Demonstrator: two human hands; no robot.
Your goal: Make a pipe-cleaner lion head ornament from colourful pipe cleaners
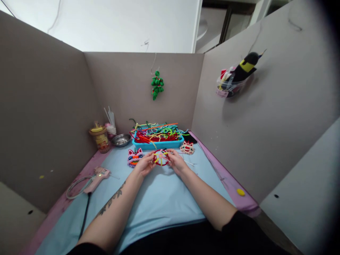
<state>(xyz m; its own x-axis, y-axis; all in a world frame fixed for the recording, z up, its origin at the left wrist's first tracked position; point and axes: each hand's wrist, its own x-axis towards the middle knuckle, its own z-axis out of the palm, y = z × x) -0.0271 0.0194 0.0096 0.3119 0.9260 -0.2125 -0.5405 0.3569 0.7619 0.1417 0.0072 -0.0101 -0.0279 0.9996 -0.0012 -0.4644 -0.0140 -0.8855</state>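
Between my two hands is a pipe-cleaner ring (161, 163), dark red round the rim with yellow spokes and a pink middle. My left hand (145, 164) pinches its left side, and my right hand (176, 161) grips the right side near the top. Just left of my left hand lies a purple, pink and orange pipe-cleaner animal face (134, 158). A cream and red animal face (187, 147) rests beyond my right hand. Behind the ring stands a blue tray (159, 145) heaped with many-coloured pipe cleaners (159, 134).
A pink glue gun (97, 180) with a cable lies at left on the blue cloth (164, 198). A metal bowl (121, 140), a lidded cup (100, 138) and white sticks (110, 117) stand at the back left. A yellow disc (240, 192) sits at right. Grey partitions enclose the table.
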